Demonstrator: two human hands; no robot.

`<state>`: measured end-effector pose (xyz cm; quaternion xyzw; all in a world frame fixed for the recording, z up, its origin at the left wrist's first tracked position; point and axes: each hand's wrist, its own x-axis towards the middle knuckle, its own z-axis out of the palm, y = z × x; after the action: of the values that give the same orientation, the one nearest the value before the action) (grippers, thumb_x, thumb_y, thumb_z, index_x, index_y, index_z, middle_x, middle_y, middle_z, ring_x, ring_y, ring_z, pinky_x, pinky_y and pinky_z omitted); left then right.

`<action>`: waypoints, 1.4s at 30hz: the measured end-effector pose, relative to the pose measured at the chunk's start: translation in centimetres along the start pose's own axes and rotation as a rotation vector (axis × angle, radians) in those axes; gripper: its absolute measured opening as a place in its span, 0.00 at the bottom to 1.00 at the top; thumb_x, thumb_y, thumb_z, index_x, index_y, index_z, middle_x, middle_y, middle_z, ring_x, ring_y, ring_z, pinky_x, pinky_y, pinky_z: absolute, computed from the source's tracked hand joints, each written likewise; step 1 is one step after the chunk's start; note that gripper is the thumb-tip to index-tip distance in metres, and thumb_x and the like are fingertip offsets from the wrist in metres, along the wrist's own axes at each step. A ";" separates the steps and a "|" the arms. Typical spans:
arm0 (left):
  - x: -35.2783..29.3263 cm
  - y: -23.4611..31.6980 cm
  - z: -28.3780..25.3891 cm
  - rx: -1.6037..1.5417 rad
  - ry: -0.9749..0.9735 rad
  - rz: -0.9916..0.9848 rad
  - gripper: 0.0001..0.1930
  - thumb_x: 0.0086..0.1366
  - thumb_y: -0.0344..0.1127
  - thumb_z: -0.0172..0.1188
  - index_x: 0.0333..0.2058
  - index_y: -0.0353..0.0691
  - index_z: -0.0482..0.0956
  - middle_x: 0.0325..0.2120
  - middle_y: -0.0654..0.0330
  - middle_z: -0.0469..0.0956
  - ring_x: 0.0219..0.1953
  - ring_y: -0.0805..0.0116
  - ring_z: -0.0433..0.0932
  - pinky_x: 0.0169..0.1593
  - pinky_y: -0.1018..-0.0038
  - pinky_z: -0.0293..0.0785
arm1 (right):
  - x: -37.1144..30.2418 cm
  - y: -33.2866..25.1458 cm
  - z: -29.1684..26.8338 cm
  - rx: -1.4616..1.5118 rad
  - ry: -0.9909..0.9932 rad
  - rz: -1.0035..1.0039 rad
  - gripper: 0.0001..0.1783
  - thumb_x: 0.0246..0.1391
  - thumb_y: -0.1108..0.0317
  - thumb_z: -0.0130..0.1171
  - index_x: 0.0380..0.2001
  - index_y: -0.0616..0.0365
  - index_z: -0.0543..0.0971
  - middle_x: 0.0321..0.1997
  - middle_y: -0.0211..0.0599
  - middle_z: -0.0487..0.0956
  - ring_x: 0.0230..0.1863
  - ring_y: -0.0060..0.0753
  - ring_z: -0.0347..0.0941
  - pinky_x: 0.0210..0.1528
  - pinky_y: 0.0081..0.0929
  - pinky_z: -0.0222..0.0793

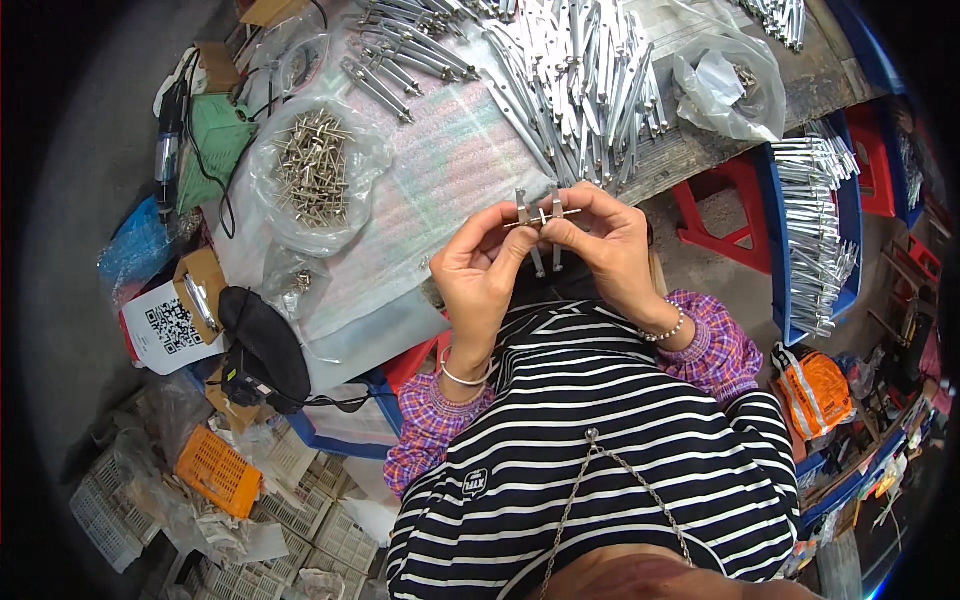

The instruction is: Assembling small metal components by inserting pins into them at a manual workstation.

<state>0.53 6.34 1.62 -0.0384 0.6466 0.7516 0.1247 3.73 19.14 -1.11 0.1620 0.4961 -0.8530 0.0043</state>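
Observation:
Near the table's front edge, my left hand (478,270) and my right hand (618,255) meet in front of my body, both closed in a pinch. Between the fingertips are two slim silvery metal bars (557,264), side by side, their lower ends hanging below my hands. A small metal pin (568,212) lies crosswise at their upper ends. My fingers partly hide where pin and bars meet, so I cannot tell how far the pin is in. Beyond my hands lies a large heap of similar metal bars (590,80).
On the left of the table, a clear plastic bag (375,160) holds many metal pins (312,165). Another bag (745,115) sits at the right edge. A blue bin (778,240) of bars stands beyond a red stool (715,220). A black pouch (265,345) rests at the table's left corner.

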 end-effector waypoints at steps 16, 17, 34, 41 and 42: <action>0.1 -0.9 -0.4 0.145 0.009 0.056 0.08 0.52 0.19 0.61 0.33 0.29 0.78 0.25 0.64 0.76 0.26 0.81 0.72 0.29 0.86 0.68 | 0.1 0.1 -0.7 -0.233 -0.040 -0.066 0.11 0.45 0.80 0.59 0.36 0.68 0.76 0.34 0.34 0.74 0.34 0.23 0.72 0.38 0.19 0.70; 0.2 -0.9 -0.5 0.117 0.006 0.047 0.08 0.52 0.19 0.60 0.34 0.29 0.78 0.25 0.63 0.76 0.26 0.81 0.73 0.30 0.86 0.68 | 0.2 0.0 -0.4 -0.230 -0.041 -0.068 0.11 0.45 0.80 0.59 0.36 0.68 0.76 0.34 0.34 0.74 0.34 0.23 0.72 0.38 0.19 0.70; 0.3 -0.2 -0.5 0.010 -0.047 -0.048 0.12 0.52 0.19 0.60 0.38 0.26 0.74 0.30 0.58 0.77 0.31 0.75 0.76 0.36 0.83 0.73 | 0.1 0.3 -0.4 -0.115 0.030 -0.020 0.10 0.44 0.75 0.62 0.32 0.66 0.77 0.27 0.30 0.77 0.28 0.15 0.72 0.29 0.13 0.67; 0.4 -0.3 -0.9 0.063 -0.087 -0.030 0.11 0.51 0.18 0.60 0.35 0.28 0.76 0.29 0.59 0.77 0.30 0.76 0.75 0.34 0.84 0.72 | 0.1 -0.2 -0.5 -0.192 0.032 -0.065 0.07 0.42 0.75 0.63 0.28 0.65 0.79 0.25 0.28 0.77 0.26 0.12 0.69 0.28 0.11 0.64; 0.5 -0.3 -1.0 0.069 -0.095 -0.031 0.11 0.50 0.17 0.60 0.35 0.28 0.77 0.29 0.60 0.77 0.30 0.76 0.75 0.34 0.84 0.72 | 0.1 -0.4 -0.5 -0.212 0.018 -0.069 0.07 0.42 0.75 0.63 0.28 0.65 0.79 0.25 0.28 0.77 0.26 0.12 0.69 0.28 0.11 0.64</action>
<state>0.04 5.50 1.04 -0.0085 0.6650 0.7277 0.1680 3.71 19.79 -1.00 0.1510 0.5890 -0.7938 -0.0125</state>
